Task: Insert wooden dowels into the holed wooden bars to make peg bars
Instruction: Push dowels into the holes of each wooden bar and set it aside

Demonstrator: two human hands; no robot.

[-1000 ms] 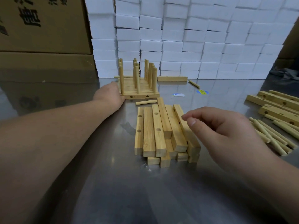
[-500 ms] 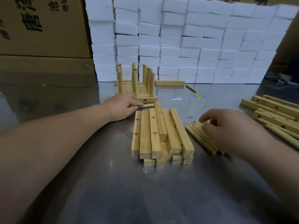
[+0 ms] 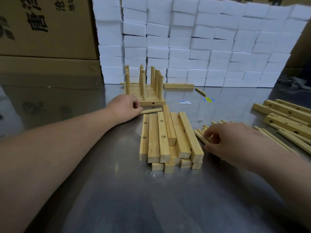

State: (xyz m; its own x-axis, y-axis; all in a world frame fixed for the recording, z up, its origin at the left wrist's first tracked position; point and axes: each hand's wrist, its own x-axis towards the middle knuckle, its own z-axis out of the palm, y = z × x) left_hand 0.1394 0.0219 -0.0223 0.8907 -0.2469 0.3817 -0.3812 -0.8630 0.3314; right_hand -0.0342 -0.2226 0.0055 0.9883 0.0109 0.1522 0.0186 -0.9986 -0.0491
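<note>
1. The left hand (image 3: 124, 108) has its fingers curled on one end of a single dowel (image 3: 151, 111). It looks like a pinch. The dowel lies flat on the counter (image 3: 151, 199) and points away from these fingers, to the right.
2. The right hand (image 3: 235, 142) bends its fingers down onto the heap of dowels (image 3: 201, 134). I cannot tell whether they already hold one.
3. The stack of holed bars (image 3: 168, 140) lies between the two hands. The finished peg bars (image 3: 144, 91) stand just beyond the left fingers.
4. The step in hand seems to be fetching dowels. It is better to lift one dowel cleanly, so the others do not roll.
5. Then choose a top bar with its holes facing up, hold it steady with one hand, and press the dowel in straight, not tilted.
</note>
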